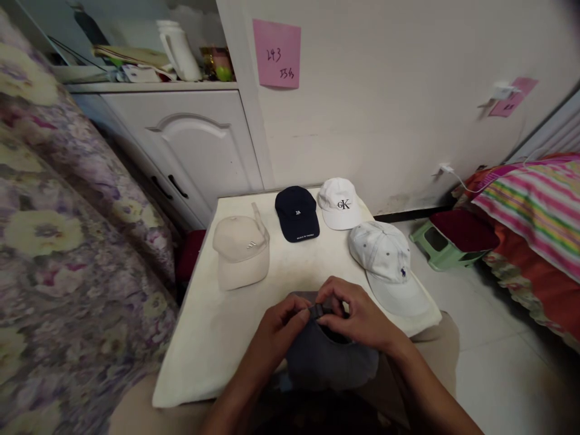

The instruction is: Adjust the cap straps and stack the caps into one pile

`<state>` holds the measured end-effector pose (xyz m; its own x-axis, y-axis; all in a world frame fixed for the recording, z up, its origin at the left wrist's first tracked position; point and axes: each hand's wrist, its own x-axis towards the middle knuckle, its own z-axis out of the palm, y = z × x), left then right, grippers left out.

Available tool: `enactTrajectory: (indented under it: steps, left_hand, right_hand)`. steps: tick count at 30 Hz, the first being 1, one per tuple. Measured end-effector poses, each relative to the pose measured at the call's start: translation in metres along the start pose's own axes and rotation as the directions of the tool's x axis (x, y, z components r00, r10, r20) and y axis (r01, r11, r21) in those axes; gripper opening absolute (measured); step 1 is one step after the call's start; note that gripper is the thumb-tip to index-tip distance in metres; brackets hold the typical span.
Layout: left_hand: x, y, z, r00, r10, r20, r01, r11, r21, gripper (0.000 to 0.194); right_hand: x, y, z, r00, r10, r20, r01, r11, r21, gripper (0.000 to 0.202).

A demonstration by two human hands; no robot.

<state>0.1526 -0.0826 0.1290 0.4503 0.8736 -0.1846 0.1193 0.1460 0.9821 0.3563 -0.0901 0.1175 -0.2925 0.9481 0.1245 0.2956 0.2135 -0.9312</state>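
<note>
A dark grey cap [333, 359] is held over the near edge of the table, its back strap and opening facing up. My left hand [285, 320] pinches the strap [319, 310] from the left, thumb on top. From the right, my right hand [356, 311] grips the same strap near its buckle, fingers closed. Beyond my hands lie a beige cap [242, 251] on the left, a navy cap [296, 212] at the back middle and a white cap [339, 203] beside it. A pale denim cap [385, 260] rests at the right.
The caps lie on a cream-covered table [217, 338]. Behind it stands a white cabinet [181, 139] with a white jug [179, 51] on top. A floral curtain [67, 241] hangs at left. At right are a green stool [439, 241] and a striped bed [539, 199].
</note>
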Motion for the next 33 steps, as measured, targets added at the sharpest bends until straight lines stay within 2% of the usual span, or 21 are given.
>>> enactTrajectory:
  steps: [8,14,19,24,27,33]
  left_hand:
    - [0.005,-0.004,0.005,1.000,-0.004,0.020,0.006,0.994,-0.113,0.027]
    - [0.006,-0.010,0.003,1.000,-0.029,-0.003,0.028,0.991,-0.134,0.024]
    - [0.008,-0.013,0.002,0.999,-0.022,-0.042,0.015,0.988,-0.155,0.022]
    - [0.010,-0.013,0.002,0.997,-0.032,-0.075,0.019,0.985,-0.172,0.021]
    - [0.010,-0.013,0.002,0.996,-0.030,-0.087,0.015,0.984,-0.177,0.021]
    - [0.010,-0.015,0.002,0.991,-0.040,-0.132,0.019,0.988,-0.156,0.019]
  right_hand:
    - [0.000,0.001,-0.001,0.999,-0.022,0.035,0.021,1.000,0.021,0.022]
    - [0.002,0.003,0.001,0.998,-0.056,0.013,0.054,0.990,0.133,0.019]
    - [0.002,0.003,0.004,0.999,0.042,0.013,-0.044,0.969,0.244,0.019]
    - [0.000,0.000,0.004,0.991,0.100,0.084,-0.124,0.929,0.348,0.017]
    - [-0.001,-0.001,0.005,0.992,0.085,0.094,-0.111,0.942,0.316,0.016]
    - [0.001,-0.003,0.007,0.998,0.008,0.067,-0.013,0.997,0.074,0.018]
